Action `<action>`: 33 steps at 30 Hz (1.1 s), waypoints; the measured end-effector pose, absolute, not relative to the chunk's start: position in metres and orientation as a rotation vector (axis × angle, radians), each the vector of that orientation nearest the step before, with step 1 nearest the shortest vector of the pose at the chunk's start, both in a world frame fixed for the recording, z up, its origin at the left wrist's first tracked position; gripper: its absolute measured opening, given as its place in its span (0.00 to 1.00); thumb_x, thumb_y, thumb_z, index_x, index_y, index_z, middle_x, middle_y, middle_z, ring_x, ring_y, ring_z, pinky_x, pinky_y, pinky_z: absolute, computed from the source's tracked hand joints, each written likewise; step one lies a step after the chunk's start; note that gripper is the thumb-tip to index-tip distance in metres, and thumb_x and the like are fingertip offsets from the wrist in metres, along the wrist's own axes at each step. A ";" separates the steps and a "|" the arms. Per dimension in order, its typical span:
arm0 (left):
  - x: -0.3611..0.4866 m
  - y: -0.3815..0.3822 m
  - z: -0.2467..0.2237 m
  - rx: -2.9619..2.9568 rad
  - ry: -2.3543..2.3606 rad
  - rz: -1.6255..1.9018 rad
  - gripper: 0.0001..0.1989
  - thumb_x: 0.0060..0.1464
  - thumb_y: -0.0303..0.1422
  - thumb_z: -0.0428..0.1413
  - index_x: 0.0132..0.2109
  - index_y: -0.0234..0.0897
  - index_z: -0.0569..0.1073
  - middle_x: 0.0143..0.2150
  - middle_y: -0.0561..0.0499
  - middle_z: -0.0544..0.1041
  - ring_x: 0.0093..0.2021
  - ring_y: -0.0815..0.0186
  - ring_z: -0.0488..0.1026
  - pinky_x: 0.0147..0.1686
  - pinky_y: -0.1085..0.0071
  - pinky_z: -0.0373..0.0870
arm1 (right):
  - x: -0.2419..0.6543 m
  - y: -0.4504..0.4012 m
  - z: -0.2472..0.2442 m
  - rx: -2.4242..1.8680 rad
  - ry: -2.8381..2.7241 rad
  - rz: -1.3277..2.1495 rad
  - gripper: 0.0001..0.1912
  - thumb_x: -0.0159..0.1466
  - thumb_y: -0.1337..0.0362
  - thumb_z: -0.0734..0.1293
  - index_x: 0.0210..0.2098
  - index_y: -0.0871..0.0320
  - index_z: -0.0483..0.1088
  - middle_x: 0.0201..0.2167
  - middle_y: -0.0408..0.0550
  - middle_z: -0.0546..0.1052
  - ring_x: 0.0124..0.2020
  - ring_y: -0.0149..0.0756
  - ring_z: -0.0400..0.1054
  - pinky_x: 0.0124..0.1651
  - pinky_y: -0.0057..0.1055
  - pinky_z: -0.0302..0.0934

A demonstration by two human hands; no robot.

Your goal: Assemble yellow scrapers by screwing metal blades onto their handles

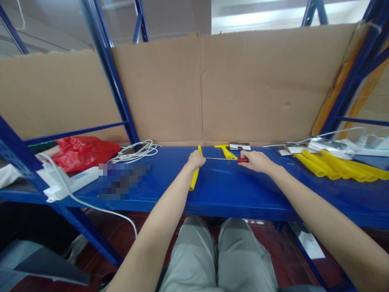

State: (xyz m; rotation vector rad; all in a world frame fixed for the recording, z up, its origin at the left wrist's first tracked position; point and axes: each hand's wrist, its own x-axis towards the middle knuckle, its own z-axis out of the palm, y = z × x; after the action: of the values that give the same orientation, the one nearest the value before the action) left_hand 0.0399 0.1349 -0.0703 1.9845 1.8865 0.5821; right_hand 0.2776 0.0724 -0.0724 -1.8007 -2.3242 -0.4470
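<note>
My left hand (196, 159) is closed around a yellow, handle-like piece (194, 181) that stands tilted above the blue shelf. In my right hand (257, 161) is a screwdriver (243, 160) with a red handle, gripped by closed fingers. Its thin metal shaft runs left and its tip meets the yellow piece at my left hand; the exact contact is hidden by the fingers. Just behind the shaft lies another yellow piece (226, 151) with a crosswise head, beside a small black-and-white packet (240, 146).
Several yellow tubes (337, 164) lie at the right, near white boxes and cables. On the left are a white power strip (82, 178), a red plastic bag (86, 152) and a coiled white cable (138, 151). A cardboard panel (258, 85) stands along the back of the blue shelf (231, 190).
</note>
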 end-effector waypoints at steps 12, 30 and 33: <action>0.040 0.134 -0.070 1.978 1.871 0.585 0.10 0.50 0.21 0.53 0.40 0.20 0.75 0.37 0.33 0.78 0.36 0.59 0.78 0.28 0.75 0.69 | 0.278 0.074 -0.074 -1.745 -2.376 -0.277 0.11 0.63 0.57 0.61 0.38 0.57 0.70 0.34 0.51 0.78 0.33 0.39 0.71 0.31 0.29 0.56; 0.039 0.136 -0.070 1.955 1.894 0.592 0.08 0.50 0.22 0.53 0.37 0.22 0.76 0.35 0.35 0.79 0.34 0.61 0.78 0.27 0.76 0.68 | 0.273 0.070 -0.071 -1.767 -2.403 -0.228 0.08 0.62 0.60 0.63 0.37 0.58 0.66 0.34 0.52 0.77 0.32 0.37 0.70 0.31 0.27 0.55; 0.038 0.135 -0.070 1.973 1.892 0.572 0.09 0.50 0.22 0.53 0.38 0.21 0.76 0.36 0.34 0.79 0.35 0.60 0.78 0.28 0.75 0.69 | 0.273 0.069 -0.070 -1.773 -2.386 -0.325 0.07 0.62 0.61 0.63 0.37 0.58 0.66 0.34 0.51 0.77 0.32 0.37 0.70 0.30 0.28 0.54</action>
State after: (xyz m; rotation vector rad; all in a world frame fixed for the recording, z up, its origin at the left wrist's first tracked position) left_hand 0.0384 0.1353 -0.0700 1.9730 1.8923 0.5717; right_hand 0.2729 0.0693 -0.0703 -1.7727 -2.3859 -0.3248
